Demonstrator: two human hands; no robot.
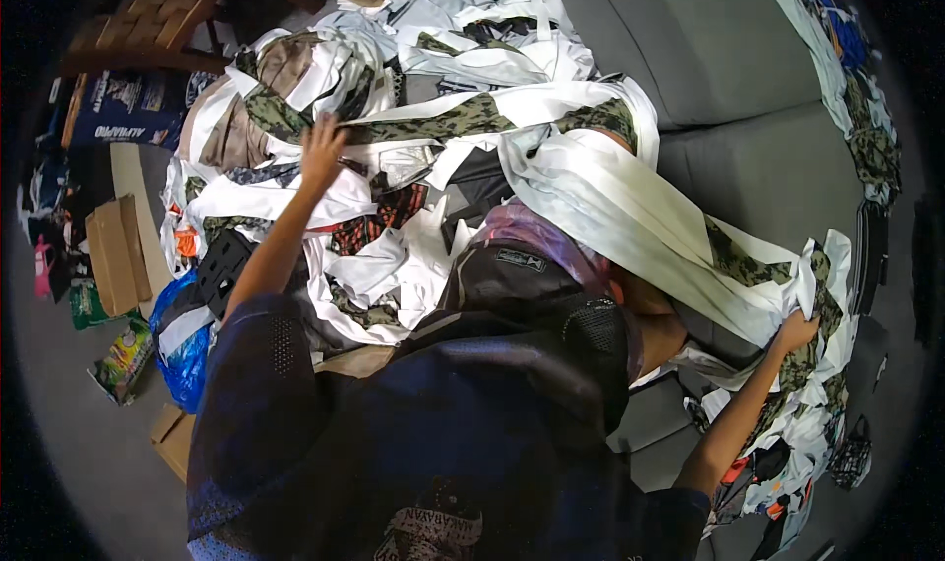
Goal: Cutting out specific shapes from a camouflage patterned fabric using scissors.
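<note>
The left hand rests with its fingers spread at the edge of a long camouflage strip that runs between bands of white cloth. Well apart from it, the right hand is clamped on the gathered end of a pale strip with camouflage patches, which stretches slantwise across the person's leg. Whether the two strips are one piece cannot be told.

Loose cloth crowds both hands. A tangled heap of white, tan and camouflage scraps lies under and below the left arm, with a red-and-black patterned piece among it; paler scraps pile up beyond the strip. Below the right hand, another heap of mixed scraps spreads along the grey cushioned seat, and further cloths hang at its far right edge.

On the left stand a woven-topped wooden seat, a dark blue box and a brown cardboard box. A blue plastic bag and a green-and-yellow packet lie near that box. The left forearm partly covers a black slotted plastic piece.
</note>
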